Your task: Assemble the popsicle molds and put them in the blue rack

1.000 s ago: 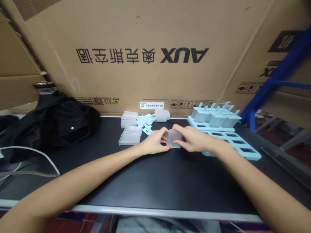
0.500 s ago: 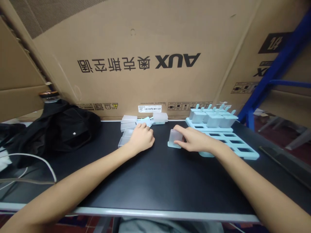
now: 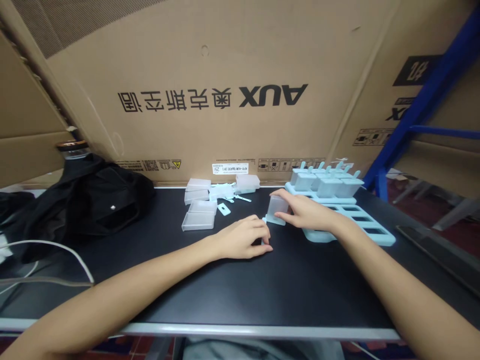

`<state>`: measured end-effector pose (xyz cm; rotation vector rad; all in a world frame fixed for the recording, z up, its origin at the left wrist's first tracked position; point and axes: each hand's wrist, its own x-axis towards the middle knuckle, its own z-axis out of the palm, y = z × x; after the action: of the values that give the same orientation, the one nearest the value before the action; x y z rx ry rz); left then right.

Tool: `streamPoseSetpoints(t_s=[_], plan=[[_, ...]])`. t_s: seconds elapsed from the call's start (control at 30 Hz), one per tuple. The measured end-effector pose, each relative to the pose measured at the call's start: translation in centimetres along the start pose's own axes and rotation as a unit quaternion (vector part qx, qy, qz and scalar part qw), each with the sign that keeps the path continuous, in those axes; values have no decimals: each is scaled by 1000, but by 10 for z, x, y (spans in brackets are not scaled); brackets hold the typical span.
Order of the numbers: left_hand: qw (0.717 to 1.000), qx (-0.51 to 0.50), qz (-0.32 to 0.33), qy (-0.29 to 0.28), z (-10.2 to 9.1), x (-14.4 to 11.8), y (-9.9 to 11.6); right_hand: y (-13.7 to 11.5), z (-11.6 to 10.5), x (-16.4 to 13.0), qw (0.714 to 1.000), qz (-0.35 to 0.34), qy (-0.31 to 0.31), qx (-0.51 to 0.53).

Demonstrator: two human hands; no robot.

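My right hand [image 3: 305, 212] grips a translucent mould cup [image 3: 277, 205] that stands upright on a light blue base, just left of the light blue slotted tray [image 3: 369, 231]. Several filled cups with blue sticks [image 3: 326, 182] stand in the tray's far rows. My left hand [image 3: 245, 239] rests on the black table in front of the cup, its fingers curled down and its fingertips near the cup's base. Whether it holds anything is hidden. Loose translucent cups [image 3: 199, 216] and blue stick lids [image 3: 224, 209] lie further back on the left.
A black jacket [image 3: 86, 200] is heaped at the left, with a white cable [image 3: 60, 246] in front of it. A large cardboard box [image 3: 210, 95] stands along the table's back edge. A blue shelf frame [image 3: 416, 115] rises at the right.
My left hand let go of the cup, reached to the loose parts at the back, then came back beside the cup. My right hand stood the cup upright nearer the tray.
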<state>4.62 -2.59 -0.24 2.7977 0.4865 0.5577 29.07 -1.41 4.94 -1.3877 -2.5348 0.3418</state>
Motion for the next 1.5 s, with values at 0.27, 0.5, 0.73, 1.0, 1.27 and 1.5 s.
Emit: streamPoseSetpoints(t_s=[0.27,0.5,0.73,1.0,1.27,1.5], plan=[[983,15,-176,53,6,-1,-2,13,-2,2,995,40,58,67],[971,11,-228,63,11,3,-10,12,-5,2,982,67,94,146],[848,-316,-243,350,4,14,-26,17,-7,2,967,2,106,230],[680,-530,-205,463,-1,15,-19,7,2,3,945,-40,47,321],[659,-567,-170,464,-2,14,-13,15,4,4,948,-40,58,310],[627,-609,-167,457,-2,13,-15,15,6,4,954,-60,70,286]])
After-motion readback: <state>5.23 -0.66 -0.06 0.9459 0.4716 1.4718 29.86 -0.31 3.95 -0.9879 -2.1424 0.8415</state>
